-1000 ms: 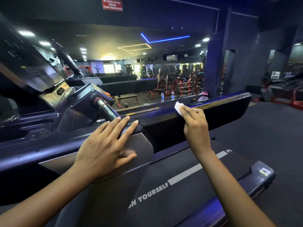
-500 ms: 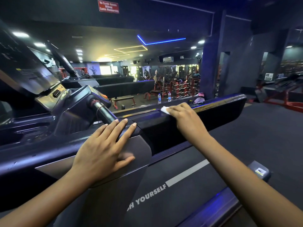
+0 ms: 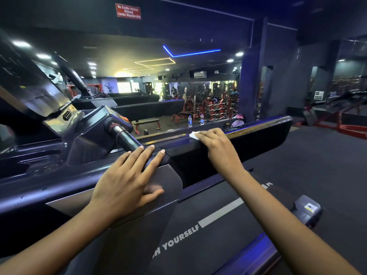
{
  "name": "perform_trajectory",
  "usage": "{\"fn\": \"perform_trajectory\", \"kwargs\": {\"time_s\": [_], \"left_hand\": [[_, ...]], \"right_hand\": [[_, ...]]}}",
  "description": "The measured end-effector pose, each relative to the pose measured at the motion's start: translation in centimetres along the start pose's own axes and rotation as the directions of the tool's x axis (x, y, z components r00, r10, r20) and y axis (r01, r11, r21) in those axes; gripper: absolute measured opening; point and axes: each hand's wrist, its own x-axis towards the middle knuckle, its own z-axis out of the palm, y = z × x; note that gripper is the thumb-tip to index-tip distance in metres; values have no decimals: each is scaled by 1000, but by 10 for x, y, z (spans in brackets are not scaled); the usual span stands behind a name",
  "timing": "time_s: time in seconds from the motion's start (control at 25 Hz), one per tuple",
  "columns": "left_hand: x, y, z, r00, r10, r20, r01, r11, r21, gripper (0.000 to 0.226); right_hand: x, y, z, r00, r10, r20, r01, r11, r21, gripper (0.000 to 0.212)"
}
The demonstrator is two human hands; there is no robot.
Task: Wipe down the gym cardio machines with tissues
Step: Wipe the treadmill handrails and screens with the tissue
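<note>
Tissue (image 3: 193,134) is under my right hand (image 3: 216,144), on the top face of the treadmill's black side rail (image 3: 264,133). Only a small white corner sticks out past the fingertips on the left; the rest is covered. Right fingers are bent down over it, knuckles up, holding it against the rail. I can't tell where the thumb sits, since it's hidden behind the hand. Left hand (image 3: 127,181) is flat on the grey side panel (image 3: 168,176) near the front of the same machine, fingers straight and slightly spread, thumb out to the right, holding nothing. The fingertips reach the panel's top edge, just below the round black grip bar (image 3: 126,138) that angles down from the console housing (image 3: 29,92). The two hands are well apart along the machine. Below the rail is the belt (image 3: 208,205), with a grey stripe and "YOURSELF" lettering showing; the rear end cap (image 3: 306,212) carries a small sticker. Past the rail, two water bottles (image 3: 190,121) stand close together on a ledge, with a flat bench (image 3: 147,122) and red racks beyond them. A red sign (image 3: 128,11) is up high on the dark wall. Both forearms come in from the bottom edge. The right one runs diagonally up-left over the belt, and its wrist sits just off the near face of the rail.
</note>
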Motion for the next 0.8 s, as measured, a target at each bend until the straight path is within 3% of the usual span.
{"fn": "perform_trajectory", "kwargs": {"time_s": [0.12,0.28,0.4,0.52,0.8], "left_hand": [[1,0,-1,1000,-3,6,3,1000,-10,77],[4,1,-7,999,-26,46,29,997,-72,76],[15,11,-9,998,-34,49,39,993,-110,76],[34,25,-5,999,3,40,2,994,-113,76],[69,44,10,997,46,59,-46,999,-10,77]], "right_hand": [[-4,28,-1,997,78,-13,-78,994,-72,53],[-21,16,4,922,282,-264,-268,959,88,47],[-61,-50,31,905,218,-366,-148,966,211,42],[-80,-60,51,897,140,-418,-22,961,276,38],[-93,29,62,834,312,-455,-219,944,246,42]]}}
